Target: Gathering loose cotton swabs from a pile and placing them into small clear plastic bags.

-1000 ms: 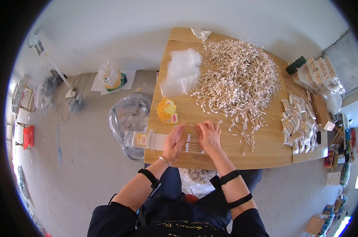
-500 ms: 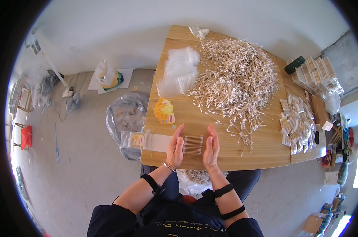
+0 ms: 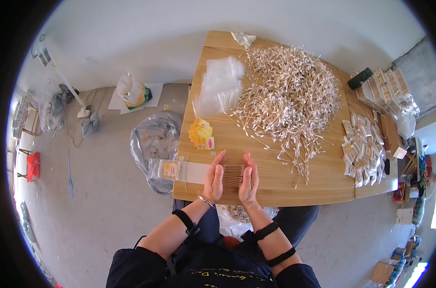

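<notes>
A row of cotton swabs [image 3: 233,176] lies side by side on the table near its front edge. At the row's left ends stands my left hand [image 3: 213,177], fingers stretched out, palm facing inward. Opposite it, my right hand [image 3: 248,179] is held the same way at the right ends, close against or touching the tips. Neither hand closes its fingers on anything. Left of my left hand lies a white strip [image 3: 196,173], partly hidden by that hand. Beyond it, a clear packet of swabs with a yellow card [image 3: 169,169] sits at the table's left edge.
A large heap of loose swabs [image 3: 290,91] covers the back of the wooden table [image 3: 275,192]. Clear bags [image 3: 220,84] and yellow cards [image 3: 201,133] lie to the left, filled packets [image 3: 363,149] to the right. A grey plastic bag [image 3: 143,129] stands on the floor.
My right hand has moved left toward my left hand, up to the swabs' right ends. The gap between the palms is narrower. My left hand has barely moved.
</notes>
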Motion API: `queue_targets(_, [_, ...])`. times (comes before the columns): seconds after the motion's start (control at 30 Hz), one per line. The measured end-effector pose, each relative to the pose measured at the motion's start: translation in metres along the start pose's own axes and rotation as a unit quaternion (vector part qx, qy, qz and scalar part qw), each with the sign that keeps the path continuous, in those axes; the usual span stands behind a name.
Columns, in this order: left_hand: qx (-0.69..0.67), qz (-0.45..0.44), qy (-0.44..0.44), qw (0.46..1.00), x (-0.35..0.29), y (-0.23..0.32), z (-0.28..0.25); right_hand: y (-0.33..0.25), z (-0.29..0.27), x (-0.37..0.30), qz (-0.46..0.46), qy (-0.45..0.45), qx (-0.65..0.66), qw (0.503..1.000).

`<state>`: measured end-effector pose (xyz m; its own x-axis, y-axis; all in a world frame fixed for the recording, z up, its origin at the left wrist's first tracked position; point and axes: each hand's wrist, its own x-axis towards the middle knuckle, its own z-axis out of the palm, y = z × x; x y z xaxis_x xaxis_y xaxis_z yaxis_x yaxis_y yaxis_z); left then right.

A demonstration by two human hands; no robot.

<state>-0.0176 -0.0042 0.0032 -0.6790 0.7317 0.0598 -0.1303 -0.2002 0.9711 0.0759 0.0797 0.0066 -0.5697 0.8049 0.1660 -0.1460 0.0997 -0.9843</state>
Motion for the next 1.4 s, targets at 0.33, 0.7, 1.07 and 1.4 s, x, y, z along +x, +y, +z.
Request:
queue_targets(0.33, [0.002, 0.005, -0.008, 1.000, 0.001, -0.001, -0.004, -0.031, -0.027, -0.013, -0.102, -0.183, -0.426, 0.880])
queue_targets(0.7, [-0.062, -0.023, 0.007, 0.998, 0.000, -0.004, -0.002, -0.011, -0.025, -0.012, -0.088, -0.058, -0.280, 0.954])
queue_targets(1.07, [-0.072, -0.019, -0.004, 0.997, 0.000, -0.007, -0.004, 0.002, -0.015, -0.007, -0.022, 0.001, -0.106, 0.994])
queue_targets(1.4, [-0.046, 0.004, 0.022, 0.999, 0.003, -0.005, 0.001, -0.028, -0.007, -0.021, -0.062, -0.232, -0.612, 0.753])
